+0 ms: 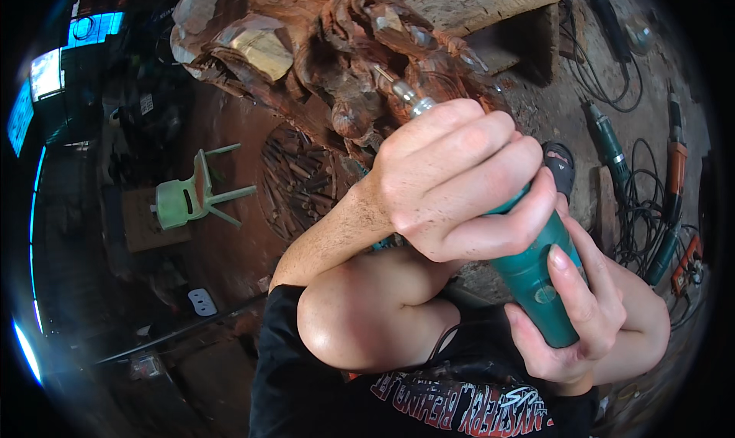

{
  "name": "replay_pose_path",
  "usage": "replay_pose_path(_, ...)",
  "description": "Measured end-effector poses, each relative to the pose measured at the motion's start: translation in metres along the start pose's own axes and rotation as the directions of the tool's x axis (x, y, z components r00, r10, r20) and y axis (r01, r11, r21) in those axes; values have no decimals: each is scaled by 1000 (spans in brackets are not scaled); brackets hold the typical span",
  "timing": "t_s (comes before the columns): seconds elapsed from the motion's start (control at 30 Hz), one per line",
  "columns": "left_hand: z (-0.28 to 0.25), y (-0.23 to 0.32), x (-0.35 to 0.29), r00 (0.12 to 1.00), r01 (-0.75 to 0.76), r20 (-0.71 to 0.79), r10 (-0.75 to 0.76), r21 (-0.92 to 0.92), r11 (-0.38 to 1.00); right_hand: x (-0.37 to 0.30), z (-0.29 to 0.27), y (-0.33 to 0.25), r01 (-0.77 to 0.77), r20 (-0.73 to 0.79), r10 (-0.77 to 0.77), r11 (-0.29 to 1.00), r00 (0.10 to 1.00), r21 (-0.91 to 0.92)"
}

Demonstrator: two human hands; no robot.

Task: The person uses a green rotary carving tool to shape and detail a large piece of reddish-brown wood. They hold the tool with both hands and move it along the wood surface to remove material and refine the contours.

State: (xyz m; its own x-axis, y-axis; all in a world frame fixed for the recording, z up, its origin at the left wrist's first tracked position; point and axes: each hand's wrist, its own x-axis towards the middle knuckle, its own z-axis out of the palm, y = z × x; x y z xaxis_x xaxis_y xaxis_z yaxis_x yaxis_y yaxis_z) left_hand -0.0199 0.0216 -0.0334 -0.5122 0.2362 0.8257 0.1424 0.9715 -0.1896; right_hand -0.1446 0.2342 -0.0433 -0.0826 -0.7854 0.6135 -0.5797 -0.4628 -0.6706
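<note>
One green rotary grinder (pixel 536 289), its body toward 4 o'clock; long axis from 5 to 11 o'clock, single bit (pixel 386 75) pointing to 11. Your left hand (pixel 467 179) wraps its front, your right hand (pixel 583 315) its rear. One wood carving (pixel 348 82) at 12; one pale-green chair (pixel 178 202) at 9.

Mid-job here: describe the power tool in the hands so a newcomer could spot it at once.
Find the big reddish-brown wood carving at the top. Below and right of it, the left hand wraps the front of a teal power tool, the right hand holding its rear. Unlike the tools lying at far right, it alone is held.
</note>
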Motion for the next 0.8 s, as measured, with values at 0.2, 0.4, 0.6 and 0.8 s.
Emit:
replay_pose_path(0.2,-8,2,1,997,66,32,-67,4,998,4,1,-5,-70,-38,72,997,997,37)
replay_pose_path(0.4,-9,2,1,995,73,67,-73,-2,997,10,-2,-7,-179,-41,184,978,982,112)
replay_pose_path(0.6,-9,6,6,991,119,61,-120,9,993,23,-8,-18,-365,-24,374,916,927,170)
replay_pose_path(0.8,-8,3,1,986,139,80,-144,62,988,24,-2,-8,-325,-77,345,926,936,194)
